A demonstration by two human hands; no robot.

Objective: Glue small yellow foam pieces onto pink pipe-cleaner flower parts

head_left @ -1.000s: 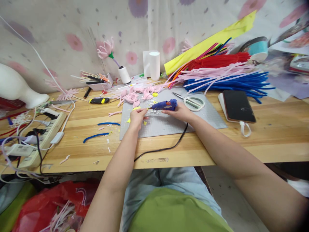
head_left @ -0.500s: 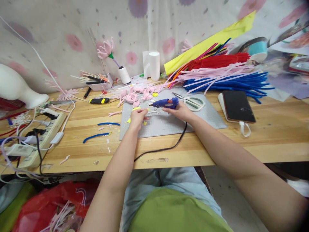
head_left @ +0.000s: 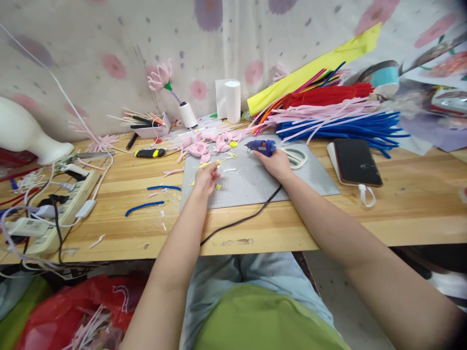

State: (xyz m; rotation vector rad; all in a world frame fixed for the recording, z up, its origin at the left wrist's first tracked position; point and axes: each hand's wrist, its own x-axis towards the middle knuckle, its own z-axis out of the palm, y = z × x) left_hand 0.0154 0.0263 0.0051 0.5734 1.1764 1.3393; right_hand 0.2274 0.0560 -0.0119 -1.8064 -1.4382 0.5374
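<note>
My right hand [head_left: 276, 163] is wrapped round a blue hot glue gun [head_left: 261, 147], its nozzle pointing left above the grey cutting mat [head_left: 251, 187]. A black cord [head_left: 248, 221] trails from it toward the table's front edge. Over the mat's left part, my left hand [head_left: 206, 178] is closed in a pinch, with a small yellow piece [head_left: 218, 164] at its fingertips. Pink pipe-cleaner petals [head_left: 199, 148] lie just beyond that hand. White-handled scissors [head_left: 299, 158] rest behind my right hand, their blades mostly hidden by it and the glue gun.
Bundles of blue [head_left: 343, 127] and red pipe cleaners [head_left: 328, 96] lie at the back right. A phone [head_left: 357, 162] sits to the right. On the left are a utility knife [head_left: 149, 153], blue pipe-cleaner pieces [head_left: 145, 208] and a power strip [head_left: 65, 214]. A pink flower [head_left: 160, 78] stands behind.
My right hand has drawn the glue gun to the right and slightly up, away from my left hand. My left hand has shifted slightly left, its fingers turned more upward.
</note>
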